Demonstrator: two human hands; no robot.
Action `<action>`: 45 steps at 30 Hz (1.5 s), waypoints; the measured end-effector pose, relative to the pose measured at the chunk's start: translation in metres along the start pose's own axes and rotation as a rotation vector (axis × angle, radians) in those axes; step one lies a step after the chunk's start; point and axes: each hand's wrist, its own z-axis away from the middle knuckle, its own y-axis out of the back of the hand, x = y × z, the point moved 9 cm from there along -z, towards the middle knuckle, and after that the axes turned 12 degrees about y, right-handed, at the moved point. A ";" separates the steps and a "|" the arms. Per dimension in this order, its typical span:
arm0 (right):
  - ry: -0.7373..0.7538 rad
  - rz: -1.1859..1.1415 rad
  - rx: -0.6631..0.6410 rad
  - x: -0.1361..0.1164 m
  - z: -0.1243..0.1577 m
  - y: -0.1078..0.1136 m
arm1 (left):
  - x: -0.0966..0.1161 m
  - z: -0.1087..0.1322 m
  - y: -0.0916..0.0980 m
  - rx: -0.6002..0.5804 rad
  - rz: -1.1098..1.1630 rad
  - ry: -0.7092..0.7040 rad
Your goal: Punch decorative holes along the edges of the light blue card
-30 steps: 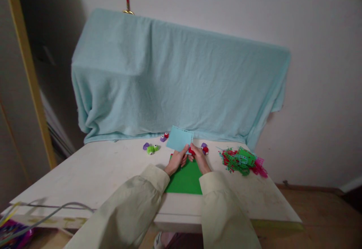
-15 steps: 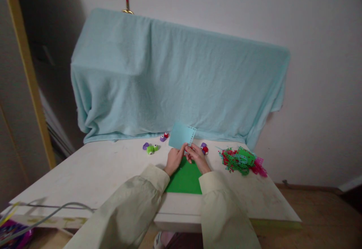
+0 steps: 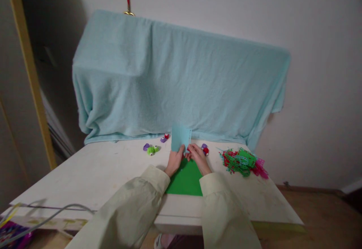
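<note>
- The left hand (image 3: 174, 161) is clamped on a light-blue sheet (image 3: 179, 137), its thumb lying across the near face and its fingers bent in behind the lower edge.
- The sheet stands up, slightly tilted, just above and beyond the left hand; a row of small punched holes runs down its edge on the right hand's side.
- The right hand (image 3: 198, 157) is beside the left, its thumb and fingertips pinched together on a small red item (image 3: 188, 149) at the sheet's lower corner; the item is mostly hidden, and whether the fingertips also touch the sheet cannot be told.
- Below both hands a green sheet (image 3: 185, 183) lies flat on the white desk (image 3: 113, 177), partly covered by the hands and cuffs.
- Left of the left hand sits a purple and lime-green googly-eyed piece (image 3: 152, 150); a purple and red googly-eyed piece (image 3: 164, 137) is nearer, beyond that hand.
- Just beyond the right hand, partly hidden by it, is another red and purple piece (image 3: 205, 151).
- Well to the right of the right hand is a tangled heap of punched scraps (image 3: 240, 161) in green, red, blue and pink.
- Beyond both hands, a light-blue cloth (image 3: 181, 75) hangs down to the back of the desk.
</note>
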 end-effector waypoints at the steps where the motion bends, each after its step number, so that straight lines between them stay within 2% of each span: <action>1: -0.012 -0.009 0.009 0.002 0.000 0.002 | -0.001 -0.001 -0.001 -0.002 -0.022 0.004; 6: -0.035 -0.041 0.036 0.008 -0.001 0.008 | -0.004 -0.004 0.000 0.023 -0.036 0.018; 12: -0.044 -0.074 0.074 0.008 0.002 0.008 | 0.002 -0.001 0.000 0.028 -0.001 -0.052; 20: 0.048 0.050 -0.068 -0.006 0.003 -0.004 | 0.015 0.002 0.007 0.106 0.002 -0.130; 26: 0.095 0.114 -0.066 -0.006 0.002 -0.004 | 0.020 0.004 0.006 0.026 0.033 -0.168; 31: 0.114 0.151 -0.066 -0.004 0.003 -0.004 | 0.026 0.008 0.006 0.020 0.033 -0.257; 37: 0.131 0.155 -0.048 -0.007 0.002 -0.003 | 0.026 0.008 0.003 -0.001 0.027 -0.287; 41: 0.144 0.166 -0.049 -0.009 0.001 -0.003 | 0.025 0.008 0.003 0.004 0.020 -0.261; 45: 0.159 0.176 -0.026 -0.011 0.000 -0.001 | 0.023 0.007 0.005 0.071 0.035 -0.196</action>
